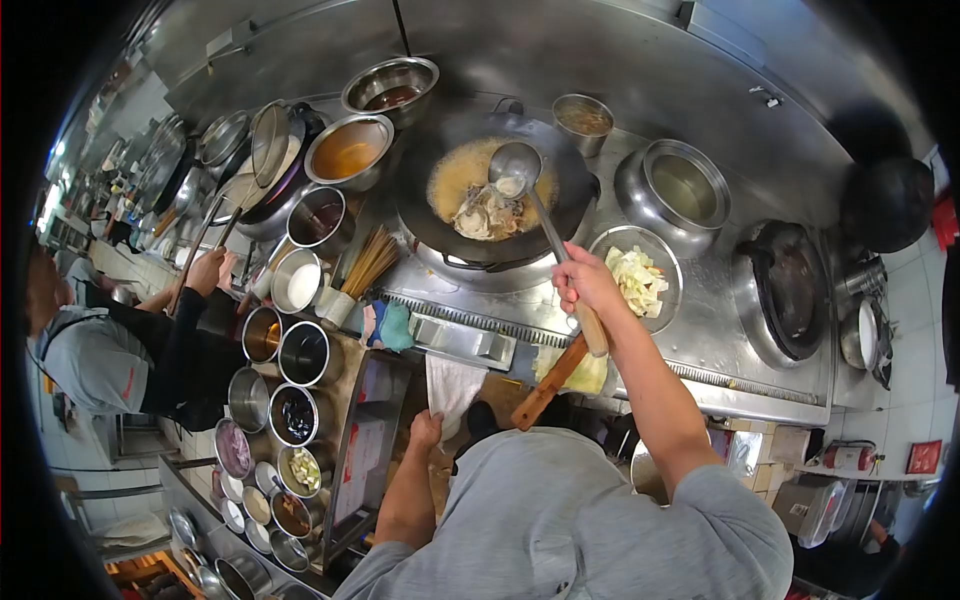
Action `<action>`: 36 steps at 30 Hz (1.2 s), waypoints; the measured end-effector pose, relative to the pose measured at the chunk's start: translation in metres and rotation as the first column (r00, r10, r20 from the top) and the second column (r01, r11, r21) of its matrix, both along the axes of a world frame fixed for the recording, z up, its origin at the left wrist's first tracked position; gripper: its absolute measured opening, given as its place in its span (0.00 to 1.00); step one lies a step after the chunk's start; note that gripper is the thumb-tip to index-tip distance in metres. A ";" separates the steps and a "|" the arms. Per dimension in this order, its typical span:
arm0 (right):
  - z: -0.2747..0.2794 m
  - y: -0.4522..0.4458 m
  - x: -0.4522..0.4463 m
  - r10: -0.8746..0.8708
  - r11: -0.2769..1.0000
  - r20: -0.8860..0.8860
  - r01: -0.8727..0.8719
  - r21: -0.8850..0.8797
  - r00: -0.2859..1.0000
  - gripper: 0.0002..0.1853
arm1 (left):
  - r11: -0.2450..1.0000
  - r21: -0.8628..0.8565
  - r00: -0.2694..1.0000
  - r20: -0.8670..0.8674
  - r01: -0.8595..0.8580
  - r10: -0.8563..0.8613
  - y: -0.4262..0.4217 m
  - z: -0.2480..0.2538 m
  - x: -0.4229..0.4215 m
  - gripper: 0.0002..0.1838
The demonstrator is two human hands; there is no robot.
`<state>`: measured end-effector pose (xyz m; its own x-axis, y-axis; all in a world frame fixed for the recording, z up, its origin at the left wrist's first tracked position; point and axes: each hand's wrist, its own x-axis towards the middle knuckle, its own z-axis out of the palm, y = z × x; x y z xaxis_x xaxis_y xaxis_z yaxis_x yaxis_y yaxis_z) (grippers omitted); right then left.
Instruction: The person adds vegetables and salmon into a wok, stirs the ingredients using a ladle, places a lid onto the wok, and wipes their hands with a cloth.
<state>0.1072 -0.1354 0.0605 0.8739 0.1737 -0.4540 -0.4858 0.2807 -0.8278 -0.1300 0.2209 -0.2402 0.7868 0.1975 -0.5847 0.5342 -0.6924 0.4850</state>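
Observation:
My right hand (588, 280) is closed around the handle of a long ladle (549, 225). The ladle's bowl is over the wok (415, 190), above bubbling yellowish broth (455, 172) with pale chunks of food (485, 215), whose kind I cannot make out. Low at the front of the stove, my left hand (427, 428) grips a white cloth (455, 392) that hangs from the edge. Just right of my right hand, a mesh strainer (674, 262) holds chopped cabbage (636, 280). A thick wooden handle (550, 385) sticks out over the front edge beneath my right forearm.
Behind the wok stands a metal pot (583, 118); a larger pot (655, 185) is to its right. Bowls of liquid (350, 150), a bamboo brush (370, 262) and several seasoning tubs (304, 355) fill the left side. A co-worker (110, 350) stands at far left. Another wok (790, 290) sits right.

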 end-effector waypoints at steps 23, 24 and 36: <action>0.034 0.006 -0.054 0.131 0.938 -0.156 -0.071 0.339 0.979 0.33 | 0.972 -0.150 0.982 0.022 -0.182 0.188 0.006 -0.022 -0.017 0.28; 0.038 0.005 -0.054 0.117 0.943 -0.164 -0.058 0.328 0.980 0.31 | 0.966 -0.171 0.979 0.036 -0.194 0.203 0.005 -0.017 -0.017 0.28; 0.040 -0.016 -0.066 0.012 0.995 -0.099 -0.002 0.100 0.995 0.38 | 0.953 -0.247 0.950 0.208 -0.178 0.232 -0.004 -0.015 -0.020 0.24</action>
